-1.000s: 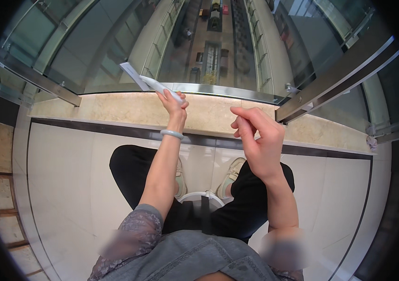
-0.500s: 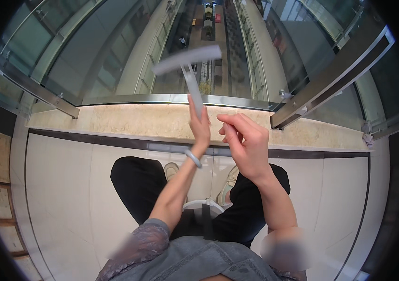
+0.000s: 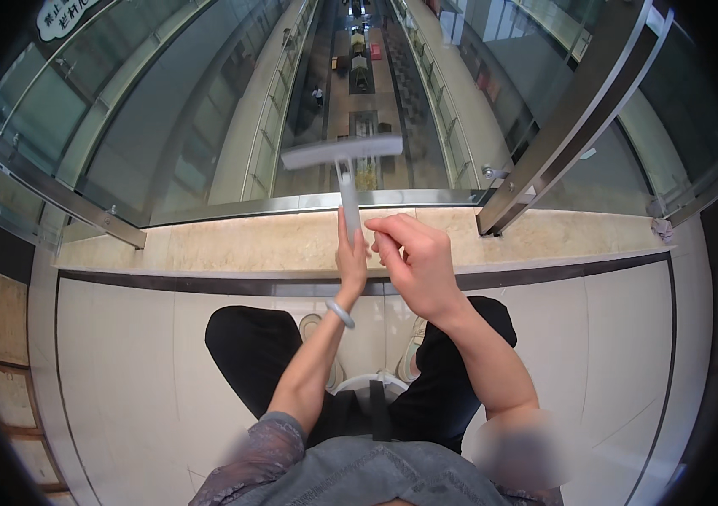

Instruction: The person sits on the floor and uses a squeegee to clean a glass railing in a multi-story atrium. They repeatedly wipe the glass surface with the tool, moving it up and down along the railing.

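Observation:
A pale grey squeegee [image 3: 344, 152] stands out in front of me, its wide blade lying nearly level across the glass panel [image 3: 308, 181]. My left hand [image 3: 352, 261] is closed around its handle, with a pale bangle on the wrist. Just to the right of the handle is my right hand [image 3: 418, 260], its fingers curled in and thumb against them. Whatever those fingers may hold is hidden. Whether the blade touches the glass, I cannot tell.
A beige stone ledge [image 3: 232, 232] runs along the foot of the glass. Metal posts stand at left [image 3: 64, 190] and right [image 3: 574, 126]. Beyond the glass, a deep atrium drops to a lower floor. My knees [image 3: 249, 346] are bent above pale floor tiles [image 3: 123, 363].
The squeegee has come nearer to me, and its blade has turned from a slant to almost level. Both hands moved slightly left, and the right is closer to the handle.

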Tool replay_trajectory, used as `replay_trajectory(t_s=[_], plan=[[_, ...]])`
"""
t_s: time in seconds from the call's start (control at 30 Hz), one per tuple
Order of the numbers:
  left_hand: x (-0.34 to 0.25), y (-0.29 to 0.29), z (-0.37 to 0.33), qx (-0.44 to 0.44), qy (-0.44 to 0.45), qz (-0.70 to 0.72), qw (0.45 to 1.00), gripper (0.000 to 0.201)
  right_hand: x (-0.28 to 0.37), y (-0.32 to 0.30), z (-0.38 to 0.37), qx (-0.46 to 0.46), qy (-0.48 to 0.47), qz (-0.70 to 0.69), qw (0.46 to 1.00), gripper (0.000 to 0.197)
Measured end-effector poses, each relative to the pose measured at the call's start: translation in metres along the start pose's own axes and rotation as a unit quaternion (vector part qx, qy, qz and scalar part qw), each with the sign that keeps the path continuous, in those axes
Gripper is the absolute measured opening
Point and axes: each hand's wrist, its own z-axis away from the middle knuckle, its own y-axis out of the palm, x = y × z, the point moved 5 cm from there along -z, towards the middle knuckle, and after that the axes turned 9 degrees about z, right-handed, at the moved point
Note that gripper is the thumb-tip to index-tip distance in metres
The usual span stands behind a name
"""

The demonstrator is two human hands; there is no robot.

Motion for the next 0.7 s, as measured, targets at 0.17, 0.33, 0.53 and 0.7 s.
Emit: replay_trajectory(t_s=[0.17, 0.33, 0.53, 0.7], plan=[[-0.072, 0.016, -0.033, -0.023, 0.100, 0.033, 0.994, 0.059, -0.003, -0.005, 0.002, 0.006, 0.003, 0.005, 1.000, 0.015], [-0.236, 0.017, -0.140, 0.029, 0.200, 0.136, 0.970, 0.060, 0.001, -0.011, 0.001, 0.006, 0.032, -0.003, 0.999, 0.014], [-0.171, 0.005, -0.132, 0.050, 0.113, 0.084, 0.989, 0.035, -0.003, -0.009, 0.001, -0.019, 0.017, -0.007, 1.000, 0.017], [-0.063, 0.012, -0.037, 0.019, -0.020, 0.096, 0.995, 0.028, -0.008, -0.006, 0.007, -0.023, -0.001, -0.002, 1.000, 0.018]])
